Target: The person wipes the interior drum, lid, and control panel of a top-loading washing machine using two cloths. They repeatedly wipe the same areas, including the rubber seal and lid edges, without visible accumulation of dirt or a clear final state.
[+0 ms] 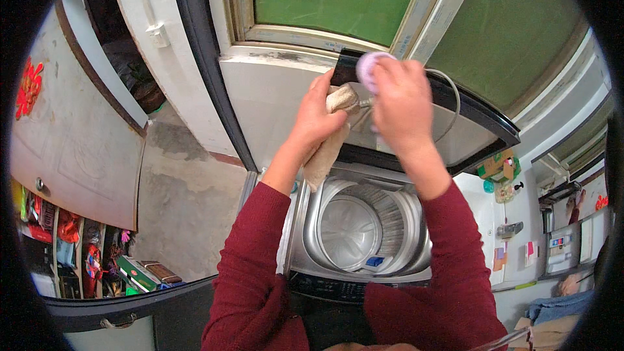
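My left hand (317, 112) grips a beige cloth (324, 153), whose lower end hangs over the rim of an open top-loading washing machine (297, 234). The same hand is at the left edge of the raised dark-framed lid (487, 131). A round pinkish-purple object (369, 70), probably a brush or scrubber, is held in my right hand (402, 102), blurred, in front of the lid's upper part. Below both hands, the steel drum (351, 229) shows a blue-and-white fitting (374, 262) on its near wall.
Behind the lid is a window (336, 0). At the right stands a white sink (473, 204) with bottles (507, 192) beside it. A grey cable (456, 92) loops behind my right hand. At the left are a door (73, 146) and shelves with boxes (136, 273).
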`<action>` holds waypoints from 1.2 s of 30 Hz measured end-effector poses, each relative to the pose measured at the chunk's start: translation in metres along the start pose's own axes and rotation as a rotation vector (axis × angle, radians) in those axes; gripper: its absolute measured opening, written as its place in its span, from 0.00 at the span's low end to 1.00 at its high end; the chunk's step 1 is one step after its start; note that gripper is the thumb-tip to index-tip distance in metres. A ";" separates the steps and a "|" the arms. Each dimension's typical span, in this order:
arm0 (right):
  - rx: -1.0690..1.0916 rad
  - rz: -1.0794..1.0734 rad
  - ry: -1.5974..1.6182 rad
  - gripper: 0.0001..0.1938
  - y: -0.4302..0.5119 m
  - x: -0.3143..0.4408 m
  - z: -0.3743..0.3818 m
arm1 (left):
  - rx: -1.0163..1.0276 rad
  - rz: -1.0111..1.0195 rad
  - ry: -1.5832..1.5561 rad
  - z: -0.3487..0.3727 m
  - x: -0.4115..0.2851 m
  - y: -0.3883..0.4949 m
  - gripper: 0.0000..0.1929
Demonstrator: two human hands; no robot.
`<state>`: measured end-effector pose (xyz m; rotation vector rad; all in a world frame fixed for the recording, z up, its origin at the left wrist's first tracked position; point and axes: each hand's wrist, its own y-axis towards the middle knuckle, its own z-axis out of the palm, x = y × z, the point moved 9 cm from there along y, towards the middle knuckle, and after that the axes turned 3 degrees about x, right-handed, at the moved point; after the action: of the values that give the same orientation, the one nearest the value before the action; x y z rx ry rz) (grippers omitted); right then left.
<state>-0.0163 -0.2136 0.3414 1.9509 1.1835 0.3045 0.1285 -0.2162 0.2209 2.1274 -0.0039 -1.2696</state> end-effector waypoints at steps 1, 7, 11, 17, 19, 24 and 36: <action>-0.008 -0.030 0.028 0.16 0.009 0.012 0.008 | -0.030 -0.002 0.018 0.003 0.001 0.000 0.43; -0.062 -0.193 0.187 0.11 0.017 0.031 0.025 | -0.077 -0.099 0.020 0.009 0.009 0.001 0.36; -0.057 -0.119 0.171 0.15 -0.007 -0.021 -0.005 | -0.101 -0.105 0.249 0.006 0.002 0.000 0.35; -0.032 0.000 0.028 0.17 -0.031 -0.053 -0.033 | -0.143 -0.145 0.201 0.008 0.002 -0.004 0.36; -0.040 0.056 0.028 0.17 -0.024 -0.036 -0.022 | -0.166 -0.151 0.238 0.008 0.006 -0.005 0.36; -0.057 -0.098 0.077 0.11 0.011 0.027 0.018 | -0.176 -0.078 0.170 0.013 0.012 -0.004 0.35; -0.081 0.024 0.293 0.17 -0.061 -0.097 -0.059 | -0.124 -0.060 0.229 0.005 -0.006 -0.003 0.36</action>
<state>-0.1396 -0.2487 0.3528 1.8949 1.3106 0.6588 0.1203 -0.2144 0.2224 2.1663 0.2327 -1.0245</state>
